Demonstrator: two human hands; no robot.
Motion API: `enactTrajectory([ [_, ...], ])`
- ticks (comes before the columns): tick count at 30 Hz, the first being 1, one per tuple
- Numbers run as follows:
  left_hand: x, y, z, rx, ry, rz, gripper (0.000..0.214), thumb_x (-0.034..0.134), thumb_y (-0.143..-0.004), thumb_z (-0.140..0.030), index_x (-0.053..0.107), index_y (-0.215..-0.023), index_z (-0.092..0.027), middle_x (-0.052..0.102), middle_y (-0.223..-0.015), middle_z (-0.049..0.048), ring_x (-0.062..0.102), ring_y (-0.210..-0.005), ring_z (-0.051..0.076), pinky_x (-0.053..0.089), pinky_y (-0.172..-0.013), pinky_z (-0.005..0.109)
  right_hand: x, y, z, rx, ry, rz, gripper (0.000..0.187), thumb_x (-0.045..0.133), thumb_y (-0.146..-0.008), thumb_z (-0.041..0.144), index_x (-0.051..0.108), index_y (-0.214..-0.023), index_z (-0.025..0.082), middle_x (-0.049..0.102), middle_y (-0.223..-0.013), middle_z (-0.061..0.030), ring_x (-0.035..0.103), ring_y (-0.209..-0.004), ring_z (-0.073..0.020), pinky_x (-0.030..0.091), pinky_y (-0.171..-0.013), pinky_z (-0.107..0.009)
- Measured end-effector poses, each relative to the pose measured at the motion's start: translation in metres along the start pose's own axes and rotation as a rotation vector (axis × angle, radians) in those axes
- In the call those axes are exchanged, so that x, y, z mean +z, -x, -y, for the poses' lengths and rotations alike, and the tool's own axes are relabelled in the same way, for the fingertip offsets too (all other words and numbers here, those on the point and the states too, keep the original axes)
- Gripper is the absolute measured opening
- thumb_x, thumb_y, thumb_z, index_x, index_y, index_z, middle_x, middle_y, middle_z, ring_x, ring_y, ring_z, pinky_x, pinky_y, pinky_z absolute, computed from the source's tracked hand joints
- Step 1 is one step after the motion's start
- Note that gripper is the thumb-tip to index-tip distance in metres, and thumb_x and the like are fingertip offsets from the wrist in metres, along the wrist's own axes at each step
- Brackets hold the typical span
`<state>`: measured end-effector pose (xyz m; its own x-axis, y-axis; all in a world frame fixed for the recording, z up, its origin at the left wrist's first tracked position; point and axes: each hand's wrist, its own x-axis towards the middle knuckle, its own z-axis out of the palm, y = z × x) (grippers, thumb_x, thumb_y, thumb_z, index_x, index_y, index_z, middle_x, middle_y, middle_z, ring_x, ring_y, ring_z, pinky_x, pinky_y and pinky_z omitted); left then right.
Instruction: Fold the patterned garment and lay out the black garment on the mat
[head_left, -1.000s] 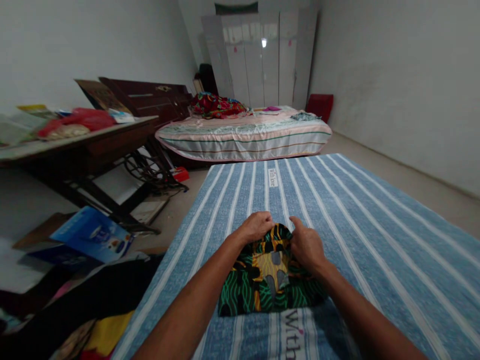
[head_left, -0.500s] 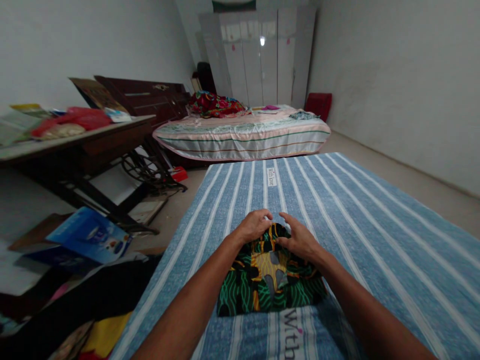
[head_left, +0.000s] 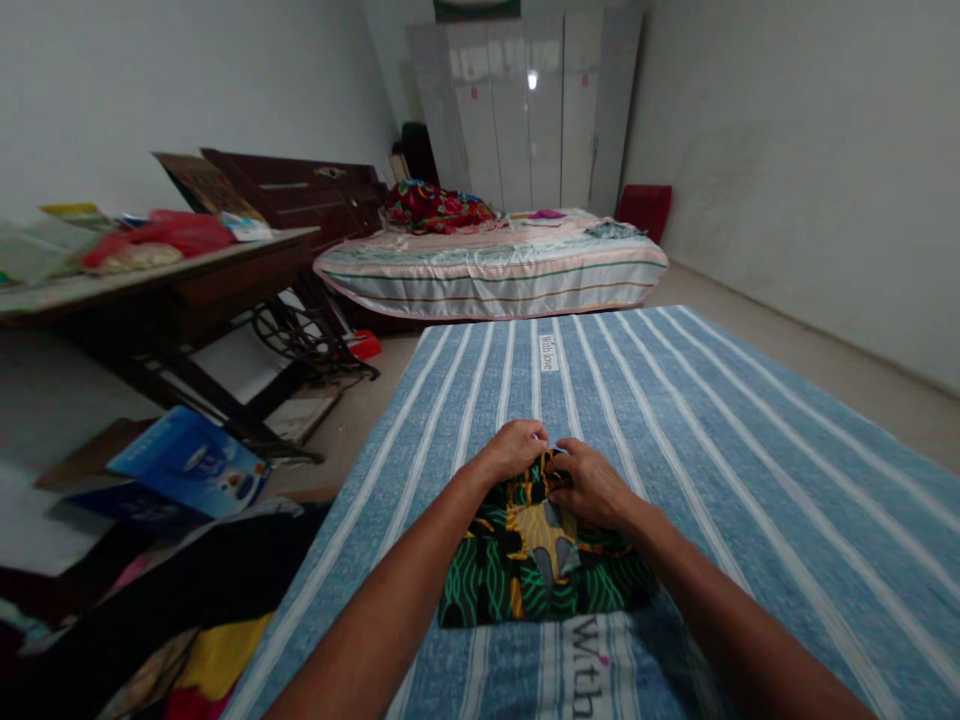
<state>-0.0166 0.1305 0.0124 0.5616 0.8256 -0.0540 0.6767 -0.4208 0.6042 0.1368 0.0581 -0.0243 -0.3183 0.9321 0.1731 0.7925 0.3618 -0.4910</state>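
Note:
A folded patterned cloth (head_left: 536,570), green, black and orange, lies on a blue striped mattress (head_left: 712,440) in front of me. My left hand (head_left: 514,450) curls over the cloth's far edge, fingers closed on the fabric. My right hand (head_left: 589,485) sits beside it, fingers bent and pinching the same far edge near the middle. Both forearms reach in from the bottom of the view.
A pile of dark, yellow and red clothes (head_left: 150,620) lies left of the mattress. A blue box (head_left: 187,475) and a wooden table (head_left: 157,290) with clutter stand at left. A second bed (head_left: 495,265) and white wardrobes (head_left: 525,110) are at the far end.
My right hand has moved left, from the cloth's right corner to its middle beside the left hand, and its fingers have closed on the edge. The left hand stays put.

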Motion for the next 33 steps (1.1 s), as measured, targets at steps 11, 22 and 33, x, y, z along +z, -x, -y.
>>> enactTrajectory([
  [11, 0.002, -0.001, 0.004, 0.052, -0.084, 0.032, 0.019, 0.047, -0.073, -0.014, 0.065, -0.070, -0.015, 0.056, -0.061, -0.0017, 0.051, -0.061, 0.012, 0.037, -0.058, 0.021, 0.001, 0.001, 0.001, -0.078, 0.042, -0.033, 0.009, 0.058, -0.077, 0.014, 0.067, -0.078, 0.018, 0.058, -0.112, -0.0100, 0.053, -0.108, -0.0225, 0.040, -0.089, -0.031],
  [22, -0.004, 0.028, 0.004, 0.173, -0.201, -0.223, 0.012, 0.049, -0.083, -0.025, 0.059, -0.083, -0.017, 0.060, -0.088, 0.0054, 0.055, -0.088, 0.018, 0.041, -0.082, 0.028, 0.001, 0.013, 0.000, -0.264, 0.076, -0.216, 0.014, 0.049, -0.082, 0.012, 0.061, -0.077, 0.017, 0.061, -0.099, -0.0103, 0.053, -0.098, -0.0208, 0.042, -0.085, -0.033],
  [33, -0.001, 0.066, 0.014, 0.279, -0.313, 0.049, 0.007, 0.059, -0.077, -0.027, 0.060, -0.079, -0.020, 0.055, -0.078, 0.0006, 0.053, -0.079, 0.016, 0.039, -0.070, 0.025, 0.007, 0.013, -0.003, -0.348, 0.063, -0.286, 0.012, 0.051, -0.083, 0.014, 0.058, -0.074, 0.018, 0.062, -0.099, -0.0100, 0.055, -0.095, -0.0202, 0.043, -0.085, -0.033],
])
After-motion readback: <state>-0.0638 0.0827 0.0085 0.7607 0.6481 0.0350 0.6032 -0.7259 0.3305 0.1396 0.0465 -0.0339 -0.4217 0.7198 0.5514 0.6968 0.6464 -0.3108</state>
